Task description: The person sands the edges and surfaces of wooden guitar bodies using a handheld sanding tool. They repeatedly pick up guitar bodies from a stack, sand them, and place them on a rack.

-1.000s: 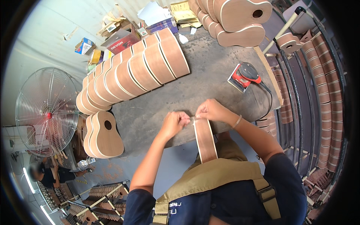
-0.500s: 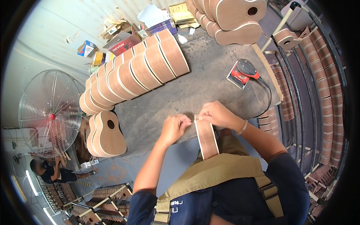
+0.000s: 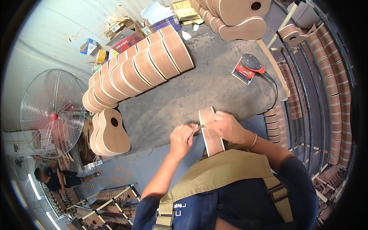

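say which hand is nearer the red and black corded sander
Right. In the picture, the right hand sits below-left of the sander; the left hand sits lower and farther left.

Head-worn fisheye view, facing downward

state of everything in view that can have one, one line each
Left hand: pinching one end of the thin strip
Right hand: holding the strip's other end
Near guitar body: on edge, narrow side up
Sander: resting on the bench, unheld
Row of guitar bodies: on edge, packed together
Fan: spinning or not, cannot tell
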